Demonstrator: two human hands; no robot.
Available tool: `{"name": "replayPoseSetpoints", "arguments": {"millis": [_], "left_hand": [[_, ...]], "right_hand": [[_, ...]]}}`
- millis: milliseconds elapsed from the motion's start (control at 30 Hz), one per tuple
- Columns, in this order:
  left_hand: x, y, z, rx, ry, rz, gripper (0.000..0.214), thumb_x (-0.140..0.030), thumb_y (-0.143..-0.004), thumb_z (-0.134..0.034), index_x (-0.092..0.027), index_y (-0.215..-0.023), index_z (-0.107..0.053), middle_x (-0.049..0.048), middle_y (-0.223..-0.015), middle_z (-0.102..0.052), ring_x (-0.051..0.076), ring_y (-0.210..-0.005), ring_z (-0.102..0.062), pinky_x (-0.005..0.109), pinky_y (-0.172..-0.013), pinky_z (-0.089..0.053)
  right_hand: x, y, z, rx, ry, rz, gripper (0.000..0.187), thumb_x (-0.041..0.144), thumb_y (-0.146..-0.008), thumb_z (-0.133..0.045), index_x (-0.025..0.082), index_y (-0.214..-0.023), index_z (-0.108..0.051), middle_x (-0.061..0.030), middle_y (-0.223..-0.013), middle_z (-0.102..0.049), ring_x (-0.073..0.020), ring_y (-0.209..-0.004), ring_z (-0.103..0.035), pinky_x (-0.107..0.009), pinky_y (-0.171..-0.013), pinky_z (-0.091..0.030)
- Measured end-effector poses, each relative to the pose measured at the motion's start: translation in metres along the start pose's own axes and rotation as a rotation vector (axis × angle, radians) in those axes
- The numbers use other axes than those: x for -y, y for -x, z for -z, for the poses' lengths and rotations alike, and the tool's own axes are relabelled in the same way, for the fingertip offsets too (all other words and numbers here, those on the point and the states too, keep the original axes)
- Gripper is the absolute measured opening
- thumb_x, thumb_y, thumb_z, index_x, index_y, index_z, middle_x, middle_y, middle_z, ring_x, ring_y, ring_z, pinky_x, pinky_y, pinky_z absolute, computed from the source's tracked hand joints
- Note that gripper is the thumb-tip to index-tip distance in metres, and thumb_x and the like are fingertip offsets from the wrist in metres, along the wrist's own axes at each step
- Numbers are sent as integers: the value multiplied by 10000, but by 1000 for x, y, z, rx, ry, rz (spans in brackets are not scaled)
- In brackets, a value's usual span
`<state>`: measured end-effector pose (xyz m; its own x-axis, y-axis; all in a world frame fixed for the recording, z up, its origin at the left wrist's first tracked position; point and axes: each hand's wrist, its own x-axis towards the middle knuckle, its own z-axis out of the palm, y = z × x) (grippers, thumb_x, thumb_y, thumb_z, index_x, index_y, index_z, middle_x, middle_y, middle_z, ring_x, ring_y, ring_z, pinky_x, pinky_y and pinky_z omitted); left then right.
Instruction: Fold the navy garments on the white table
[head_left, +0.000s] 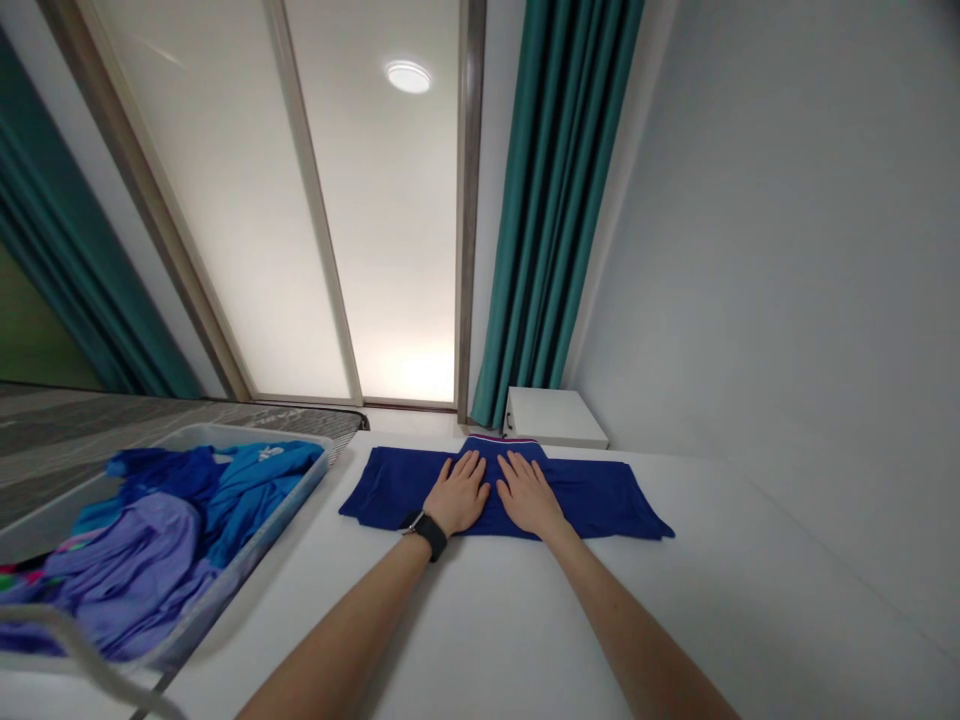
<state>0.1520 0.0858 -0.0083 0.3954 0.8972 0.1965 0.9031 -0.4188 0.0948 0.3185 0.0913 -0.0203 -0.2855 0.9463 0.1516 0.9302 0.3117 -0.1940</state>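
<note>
A dark blue collared shirt (pixel 592 492) lies folded on the white table (pixel 480 620), its sleeves spread out to both sides. The collar, edged with a thin red and white stripe, points to the far side. My left hand (pixel 459 492), with a black watch (pixel 426 533) on the wrist, rests flat on the shirt left of its middle, fingers stretched out. Just right of the middle, my right hand (pixel 529 492) also presses flat on the cloth with its fingers extended. Neither hand grips the fabric.
At the left, a pale plastic bin (pixel 262 545) holds crumpled blue and purple clothes (pixel 142 560). A whitish curved cord or tube (pixel 82 655) crosses the lower left corner. Beyond the table stands a low white cabinet (pixel 555 415) by a green curtain (pixel 559 200). A wall (pixel 787 250) borders the right.
</note>
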Motion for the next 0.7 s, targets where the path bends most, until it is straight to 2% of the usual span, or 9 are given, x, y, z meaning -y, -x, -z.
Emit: {"name": "replayPoseSetpoints", "arguments": {"millis": [133, 433, 600, 700], "left_hand": [[-13, 16, 3, -3, 1, 1, 506, -344, -976, -316, -157, -1440, -393, 97, -1532, -344, 228, -1425, -285, 477, -1150, -255], [-46, 70, 4, -77, 12, -46, 524, -393, -984, -286, -175, -1450, -385, 84, -1530, -349, 229, -1428, -278, 494, -1157, -242], [-54, 77, 8, -67, 30, -60, 535, -401, -982, -309, -163, -1458, -370, 98, -1530, -343, 242, -1422, -293, 514, -1146, -265], [-47, 76, 15, -55, 30, -89, 540, -397, -977, -340, -163, -1464, -357, 101, -1536, -328, 248, -1423, -289, 496, -1143, -284]], "right_hand": [[1, 19, 6, 16, 4, 14, 560, 348, -969, -276, 145, -1490, -307, -86, -1561, -262, -214, -1444, -194, -417, -1175, -116], [7, 87, 11, 1, 65, 8, 560, 344, -967, -270, 169, -1499, -287, -53, -1568, -232, -207, -1451, -171, -442, -1179, -117], [11, 98, 16, 30, 66, -4, 563, 354, -968, -273, 172, -1500, -285, -39, -1569, -220, -208, -1451, -169, -440, -1181, -126], [8, 97, 18, 34, 68, -3, 566, 367, -970, -266, 173, -1502, -280, -41, -1570, -213, -206, -1452, -164, -438, -1183, -124]]}}
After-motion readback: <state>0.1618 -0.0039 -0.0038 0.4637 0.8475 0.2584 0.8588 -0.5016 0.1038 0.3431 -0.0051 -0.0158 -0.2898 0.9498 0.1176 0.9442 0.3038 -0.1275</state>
